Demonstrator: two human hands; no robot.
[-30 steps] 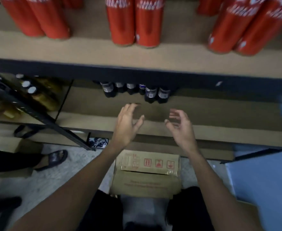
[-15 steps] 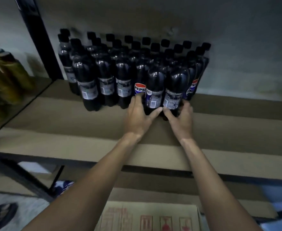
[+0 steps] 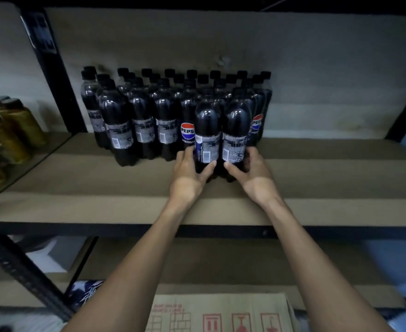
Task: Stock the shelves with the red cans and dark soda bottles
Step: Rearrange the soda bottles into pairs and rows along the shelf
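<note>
Your fingers (image 3: 182,155) curl around two dark soda bottles held side by side at the centre of view. Your left hand (image 3: 187,174) wraps the left bottle (image 3: 208,130), thumb across its front. Your right hand (image 3: 254,174) wraps the right bottle (image 3: 235,128) the same way. Both bottles are upright and touching each other, bases down at the brown shelf (image 3: 125,188). They sit just in front of a packed group of dark soda bottles (image 3: 142,116), which spreads from 11 to 12 o'clock against the back wall. At 9 o'clock, beyond a black upright post (image 3: 51,68), stand yellow bottles (image 3: 17,130). At 6 o'clock lies a cardboard box (image 3: 221,312) with red markings.
</note>
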